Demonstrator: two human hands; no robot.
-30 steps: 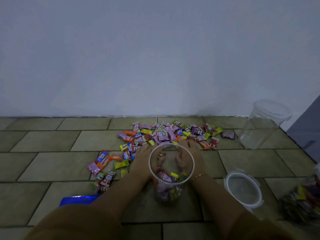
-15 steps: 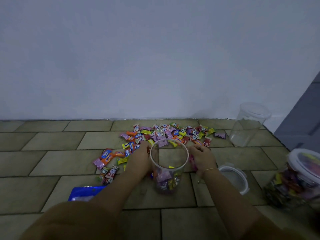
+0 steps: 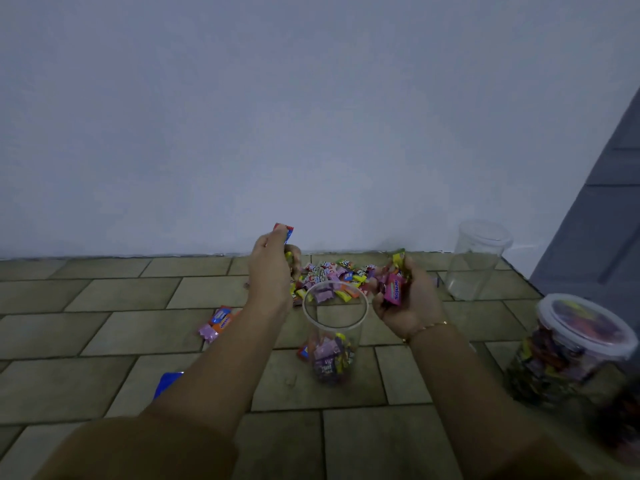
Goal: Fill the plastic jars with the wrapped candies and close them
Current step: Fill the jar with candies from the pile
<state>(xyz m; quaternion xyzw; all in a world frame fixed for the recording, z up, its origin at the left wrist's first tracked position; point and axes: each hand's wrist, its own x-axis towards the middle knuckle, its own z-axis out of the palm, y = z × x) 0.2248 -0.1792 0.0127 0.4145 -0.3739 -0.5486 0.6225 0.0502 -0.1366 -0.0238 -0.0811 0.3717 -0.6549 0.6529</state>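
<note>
A clear plastic jar point(image 3: 334, 327) stands open on the tiled floor between my arms, its bottom part holding wrapped candies. Behind it lies a heap of wrapped candies point(image 3: 341, 275). My left hand point(image 3: 272, 271) is raised left of the jar's rim and grips a fistful of candies, a red-blue wrapper sticking out on top. My right hand point(image 3: 408, 299) is raised right of the rim and holds a bunch of candies, a pink wrapper facing me.
An empty clear jar point(image 3: 476, 261) stands at the back right by the wall. A lidded jar full of candies point(image 3: 568, 348) stands at the right edge. A few loose candies point(image 3: 216, 322) and a blue bag point(image 3: 166, 382) lie left. A grey door point(image 3: 602, 220) is right.
Both hands rose from the floor beside the jar, each lifting a bunch of candies. The view swung right and up, so the loose lid right of the jar is hidden now.
</note>
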